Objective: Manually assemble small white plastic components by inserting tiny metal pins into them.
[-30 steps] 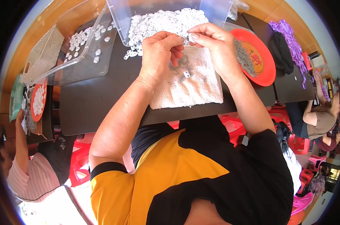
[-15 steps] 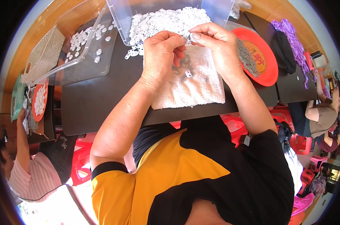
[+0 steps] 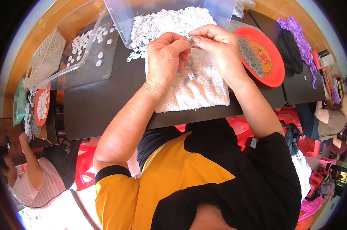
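Observation:
Over the white towel (image 3: 196,97), my left hand (image 3: 165,57) and my right hand (image 3: 222,50) meet fingertip to fingertip. Both pinch with thumb and forefinger, and whatever lies between the tips is too small and covered to make out. On the towel below them rests a small white plastic piece (image 3: 191,76) with holes, beside some loose grey bits. Just beyond my hands, a clear plastic bin (image 3: 120,23) holds a heap of similar white pieces (image 3: 169,25). Several more white pieces (image 3: 137,53) lie on the table near its corner.
Right of my hand sits a red plate (image 3: 275,73) with a pile of thin grey pieces (image 3: 250,57). A clear tray (image 3: 104,73) with scattered white parts stands left on the dark table (image 3: 93,111). A co-worker (image 3: 39,172) sits at far left; purple strips (image 3: 296,34) lie at right.
My fingertips have come together, and the white bit seen at my right fingertips is now covered. The co-worker's arm at left has drawn back from the green basket.

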### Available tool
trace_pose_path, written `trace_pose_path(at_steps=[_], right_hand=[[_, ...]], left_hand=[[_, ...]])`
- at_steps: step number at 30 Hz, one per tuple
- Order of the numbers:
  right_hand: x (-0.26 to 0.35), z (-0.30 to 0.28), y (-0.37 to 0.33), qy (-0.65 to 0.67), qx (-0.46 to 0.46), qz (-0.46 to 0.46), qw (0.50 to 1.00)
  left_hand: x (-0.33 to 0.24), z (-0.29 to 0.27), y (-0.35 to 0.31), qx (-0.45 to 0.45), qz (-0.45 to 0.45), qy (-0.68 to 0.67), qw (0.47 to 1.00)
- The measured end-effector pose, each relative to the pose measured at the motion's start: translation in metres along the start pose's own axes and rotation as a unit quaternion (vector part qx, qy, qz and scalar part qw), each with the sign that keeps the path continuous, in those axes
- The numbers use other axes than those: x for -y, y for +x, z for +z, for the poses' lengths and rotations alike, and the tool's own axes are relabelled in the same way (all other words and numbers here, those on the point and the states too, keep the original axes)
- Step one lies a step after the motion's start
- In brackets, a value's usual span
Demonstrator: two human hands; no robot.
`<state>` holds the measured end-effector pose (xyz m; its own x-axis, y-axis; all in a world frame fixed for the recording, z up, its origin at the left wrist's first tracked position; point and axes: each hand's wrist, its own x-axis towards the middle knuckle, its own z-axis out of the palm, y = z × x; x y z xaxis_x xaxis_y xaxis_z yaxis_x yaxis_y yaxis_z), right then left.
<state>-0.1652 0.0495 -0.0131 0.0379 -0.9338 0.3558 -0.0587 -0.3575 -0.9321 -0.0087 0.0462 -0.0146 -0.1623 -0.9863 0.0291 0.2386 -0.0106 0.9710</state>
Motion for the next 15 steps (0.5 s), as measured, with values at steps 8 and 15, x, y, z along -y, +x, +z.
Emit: trace_pose_path(at_steps=[8,15], right_hand=[[0.004,-0.017,0.007,0.106,0.027,0.050,0.993],[0.015,-0.023,0.007,0.129,0.038,0.052,0.990]], left_hand=[[-0.002,0.001,0.002,0.048,0.020,-0.052,0.997],[0.001,-0.004,0.005,0.128,0.072,-0.041,0.988]])
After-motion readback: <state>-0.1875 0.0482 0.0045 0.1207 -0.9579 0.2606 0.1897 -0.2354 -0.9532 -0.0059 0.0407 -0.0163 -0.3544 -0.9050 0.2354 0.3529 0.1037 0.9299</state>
